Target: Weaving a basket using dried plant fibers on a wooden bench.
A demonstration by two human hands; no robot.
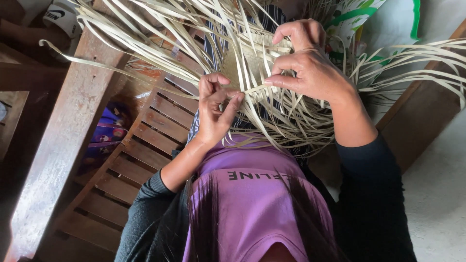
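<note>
Between both hands, one pale strip (252, 90) runs sideways; left hand (216, 109) and right hand (306, 63) each pinch it beside the woven patch (242, 63).

Soft daylight, dim left, mild blur

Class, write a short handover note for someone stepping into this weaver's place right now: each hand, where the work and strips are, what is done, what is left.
Left hand: fingers pinched on a pale strip at the lower edge of the woven patch.
Right hand: fingertips pressing the patch's upper right edge and guiding the same strip.
Work sits over the lap, above the slatted wooden bench.
Done: a small tightly plaited patch.
Left: many loose strips fan out unwoven on all sides.
</note>
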